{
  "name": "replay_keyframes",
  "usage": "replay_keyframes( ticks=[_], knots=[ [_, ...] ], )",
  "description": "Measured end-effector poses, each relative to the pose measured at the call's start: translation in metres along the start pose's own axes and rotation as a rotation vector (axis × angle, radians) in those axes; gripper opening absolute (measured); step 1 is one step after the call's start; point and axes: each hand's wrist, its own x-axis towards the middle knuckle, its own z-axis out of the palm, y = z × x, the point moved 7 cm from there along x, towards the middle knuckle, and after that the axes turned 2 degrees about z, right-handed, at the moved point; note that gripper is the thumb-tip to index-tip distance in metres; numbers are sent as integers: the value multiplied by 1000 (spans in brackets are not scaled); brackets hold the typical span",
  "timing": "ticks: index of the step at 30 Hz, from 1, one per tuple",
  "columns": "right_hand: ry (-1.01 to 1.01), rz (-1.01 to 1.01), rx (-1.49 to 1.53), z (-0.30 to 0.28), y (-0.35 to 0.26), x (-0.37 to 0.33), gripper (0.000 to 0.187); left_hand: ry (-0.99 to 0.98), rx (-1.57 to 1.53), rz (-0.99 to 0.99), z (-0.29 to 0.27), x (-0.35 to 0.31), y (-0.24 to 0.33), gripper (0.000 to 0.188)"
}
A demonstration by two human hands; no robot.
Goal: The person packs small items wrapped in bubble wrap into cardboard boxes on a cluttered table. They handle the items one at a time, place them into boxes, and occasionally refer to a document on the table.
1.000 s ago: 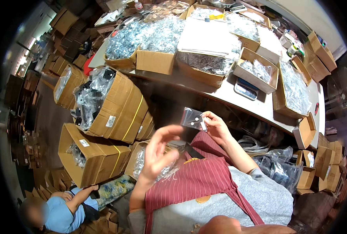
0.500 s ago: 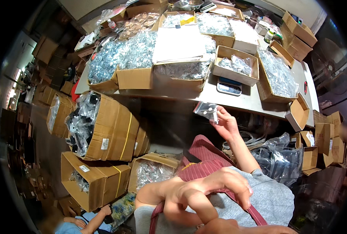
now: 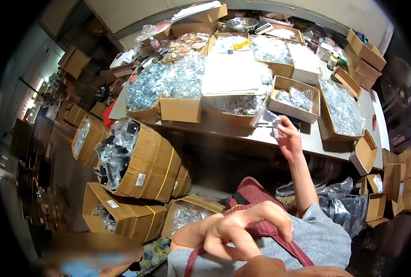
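Observation:
My right hand (image 3: 289, 137) reaches out over the front edge of the table. Its fingertips pinch a small clear plastic bag (image 3: 264, 119), which hangs to the left beside an open carton of small clear packets (image 3: 295, 98). White bits show inside the bag, too small to name. Close to the camera, in front of my chest, my left hand (image 3: 242, 226) has its fingers bent and spread apart. Nothing shows between them, though the lower picture edge cuts part of that hand off.
Cartons heaped with clear packets (image 3: 170, 81) cover much of the table (image 3: 314, 143); a white paper stack (image 3: 233, 74) lies on one. Tall cartons (image 3: 143, 161) stand on the floor to the left. A co-worker's arm (image 3: 117, 270) shows at lower left, black plastic bags (image 3: 339, 207) at right.
My right hand has moved forward and slightly right with the small bag, from in front of the table to over its edge. The view has shifted; my left hand stays near my chest.

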Motion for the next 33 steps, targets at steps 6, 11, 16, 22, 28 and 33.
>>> replay_keyframes(
  ticks=[6, 11, 16, 22, 28, 33],
  knots=[
    [-245, -67, -856, 106, -1, 145, 30, 228, 244, -472, -19, -32, -25, 28],
    [-231, 56, -1018, 116, 33, 257, 22, 582, 303, -595, -58, -83, -38, 50],
    [-226, 172, -980, 61, 69, 311, 16, 1316, 290, -502, -79, -214, -16, 54],
    [-260, 261, -604, 70, 52, 257, 45, 2000, 347, -507, -26, -422, 4, 41],
    [-287, 252, -154, 59, 33, 242, 36, 2112, 350, -685, -13, -482, -20, 37],
    [-317, 143, -11, 52, 45, 244, 34, 1892, 369, -829, -27, -507, -46, 36]
  ],
)
